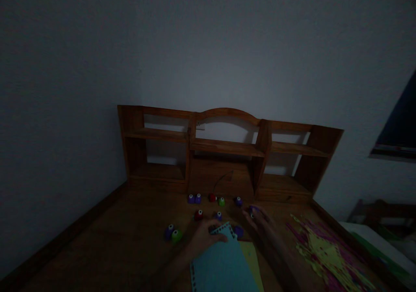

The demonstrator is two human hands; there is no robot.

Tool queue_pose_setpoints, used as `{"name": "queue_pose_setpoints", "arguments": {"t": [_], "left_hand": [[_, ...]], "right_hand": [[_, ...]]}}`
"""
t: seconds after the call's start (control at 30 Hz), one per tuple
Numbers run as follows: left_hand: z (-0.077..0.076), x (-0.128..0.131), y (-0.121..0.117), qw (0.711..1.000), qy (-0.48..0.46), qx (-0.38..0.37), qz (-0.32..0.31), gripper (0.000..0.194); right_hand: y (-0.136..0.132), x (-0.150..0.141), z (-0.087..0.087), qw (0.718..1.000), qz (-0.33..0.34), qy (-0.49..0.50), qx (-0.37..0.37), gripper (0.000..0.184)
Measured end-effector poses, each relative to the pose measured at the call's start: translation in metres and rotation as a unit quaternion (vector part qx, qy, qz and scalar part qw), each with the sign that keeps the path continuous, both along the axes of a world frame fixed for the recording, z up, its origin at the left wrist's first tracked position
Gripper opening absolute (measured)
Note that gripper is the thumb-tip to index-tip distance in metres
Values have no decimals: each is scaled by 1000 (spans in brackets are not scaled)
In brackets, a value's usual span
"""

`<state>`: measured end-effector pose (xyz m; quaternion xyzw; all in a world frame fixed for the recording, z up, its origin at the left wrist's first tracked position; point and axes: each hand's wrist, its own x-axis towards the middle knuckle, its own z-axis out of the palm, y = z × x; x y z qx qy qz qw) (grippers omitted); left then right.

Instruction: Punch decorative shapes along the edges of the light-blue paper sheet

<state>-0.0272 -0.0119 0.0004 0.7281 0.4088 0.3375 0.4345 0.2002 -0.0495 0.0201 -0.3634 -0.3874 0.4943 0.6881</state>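
The left hand [204, 236] pinches the far left corner of a blue paper sheet [222, 264], thumb on top of its punched, scalloped edge. The sheet runs from that grip toward the near edge of the view, and a yellow sheet [255, 264] peeks out from under its right side.

The right hand [260, 220] lies flat on the wooden desk [123, 244], fingers stretched out toward a purple paper punch [252, 209] at its fingertips; the light is too dim to say whether it grips the punch or only touches it. A second purple punch [239, 231] sits between the two hands, just beside the blue sheet's far right corner.

More small punches are scattered farther out: two purple ones [194, 199] side by side, a red one [212, 197] beside a green one [221, 201], another purple [238, 201], a red [198, 215] and a purple [218, 215] nearer in, and a purple-and-green pair [173, 234] to the left of the left hand.

A heap of yellow and purple paper scraps [321, 251] covers the desk's right side. A wooden shelf unit [227, 147] stands against the far wall.
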Motion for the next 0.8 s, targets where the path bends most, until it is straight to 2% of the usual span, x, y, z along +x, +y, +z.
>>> {"name": "queue_pose_setpoints", "arguments": {"t": [0.2, 0.37, 0.47, 0.63, 0.8], "left_hand": [[0, -5, 8, 999, 16, 47, -5, 17], [-4, -8, 13, 995, 18, 90, -25, 20], [-1, -10, 10, 992, 11, 118, -37, 25], [2, -14, 6, 998, -4, 43, -50, 37], [-3, -15, 7, 991, -50, -94, -82, 45]], "right_hand": [[6, -8, -15, 999, 28, -5, -30, 45], [7, -5, -23, 987, 46, -124, -94, 44], [5, -5, -21, 982, 56, -147, -107, 43], [-2, -14, -17, 981, 87, -150, -91, 44], [-3, -22, -19, 978, 98, -160, -93, 47]]}}
